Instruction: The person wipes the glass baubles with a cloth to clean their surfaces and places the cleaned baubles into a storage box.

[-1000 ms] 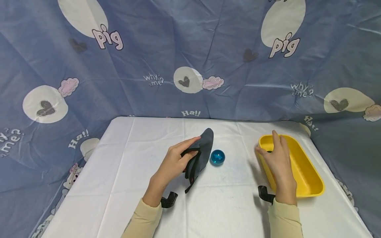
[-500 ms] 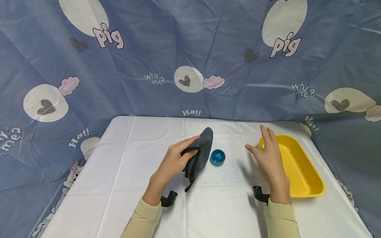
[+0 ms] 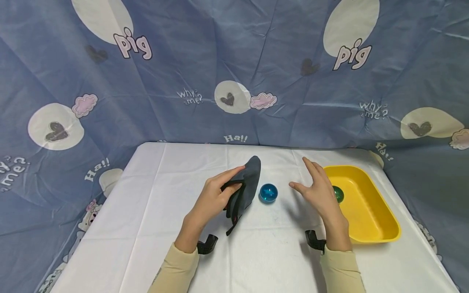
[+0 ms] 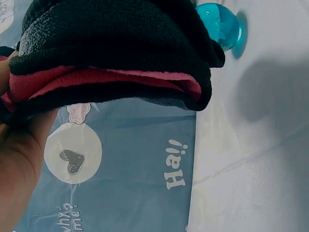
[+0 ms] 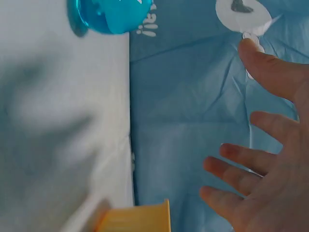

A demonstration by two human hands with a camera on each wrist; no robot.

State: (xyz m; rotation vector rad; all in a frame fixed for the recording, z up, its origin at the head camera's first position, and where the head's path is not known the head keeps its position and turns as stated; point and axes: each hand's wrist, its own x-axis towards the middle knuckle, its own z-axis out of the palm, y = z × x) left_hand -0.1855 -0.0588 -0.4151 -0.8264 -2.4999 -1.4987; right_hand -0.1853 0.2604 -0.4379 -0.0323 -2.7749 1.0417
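Reaching with the bare right hand (image 3: 321,196) toward a see-through, glossy blue ball (image 3: 268,193) on the white cloth-covered table (image 3: 275,260), with fingers and thumb spread wide and nothing between them. Gripping in the left hand (image 3: 210,199), between thumb and fingers, a soft dark grey fabric article (image 3: 250,177) with black edging and a red-pink lining, just beside the blue ball; cannot tell its exact kind. Seems to be approaching a second pick-up, judging by the glossy green ball (image 3: 338,194) already inside the shallow, rectangular yellow tray (image 3: 371,211) at the right. Probably calls next for bringing the right hand farther across, lowering it and closing thumb and fingers round the blue ball without nudging the fabric. Compared with half a second ago, reaching farther from the tray and nearer the blue ball, now showing the green ball, then hidden; holding the fabric almost exactly as then
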